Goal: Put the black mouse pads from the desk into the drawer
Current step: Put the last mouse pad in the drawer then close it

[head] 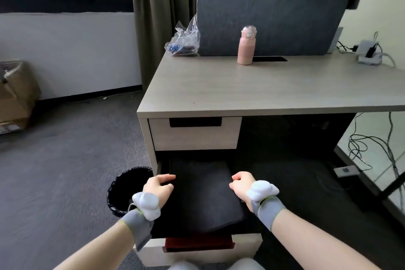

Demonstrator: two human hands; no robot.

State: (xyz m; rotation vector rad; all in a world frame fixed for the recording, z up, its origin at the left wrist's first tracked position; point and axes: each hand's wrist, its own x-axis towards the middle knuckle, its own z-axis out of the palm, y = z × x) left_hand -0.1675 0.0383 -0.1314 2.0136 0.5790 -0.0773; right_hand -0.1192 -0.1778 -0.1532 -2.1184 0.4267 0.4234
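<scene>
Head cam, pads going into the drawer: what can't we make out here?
- Pad count: the black mouse pads read as one dark mass in the head view; layers don't separate.
- Lower drawer floor: covered by the pads.
- Left hand and right hand fingertips: curled over the pad edges, hidden.
- Plastic bag contents: too small, crumpled film.

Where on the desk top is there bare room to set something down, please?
The desk top is bare across its whole front, from the pink bottle forward to the near edge. The back is crowded: plastic bag at the back left corner, bottle by the divider, power strip at the far right.
</scene>
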